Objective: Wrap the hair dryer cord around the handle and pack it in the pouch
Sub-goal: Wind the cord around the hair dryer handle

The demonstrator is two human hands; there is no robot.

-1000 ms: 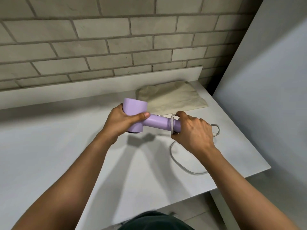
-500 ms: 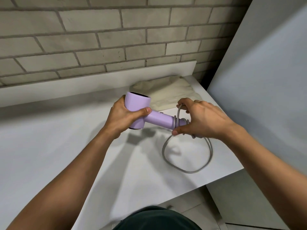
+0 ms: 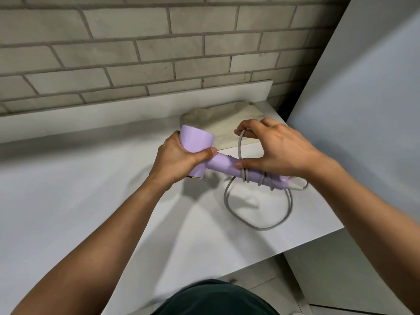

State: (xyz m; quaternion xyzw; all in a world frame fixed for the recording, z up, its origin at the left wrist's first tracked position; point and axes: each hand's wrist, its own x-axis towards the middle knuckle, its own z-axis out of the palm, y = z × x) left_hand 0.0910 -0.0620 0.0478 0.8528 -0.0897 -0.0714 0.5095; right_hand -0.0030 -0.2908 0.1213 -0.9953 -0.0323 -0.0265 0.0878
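- Nearest the camera, a dark green garment (image 3: 216, 298) on the person's body fills the bottom edge, and both bare forearms reach away from it over the white table (image 3: 68, 212).
- A slack loop of the grey cord (image 3: 256, 223) lies on the table near its right edge, just below the hands.
- The lilac hair dryer (image 3: 223, 163) is held above the table, its handle pointing right and slightly toward the camera, with several turns of cord already around the handle's right part.
- The left hand (image 3: 179, 160) is closed around the dryer's barrel, thumb pressed across its near side.
- The right hand (image 3: 277, 148) rests over the handle, thumb against the handle's near side, while its curled fingers (image 3: 247, 127) pinch a raised bight of cord above the handle.
- Just beyond the hands, the beige pouch (image 3: 218, 123) lies flat on the table's far right part, partly hidden by the dryer and right hand.
- Farthest back stands a pale brick wall (image 3: 136, 42); a grey panel (image 3: 363, 110) rises on the right.
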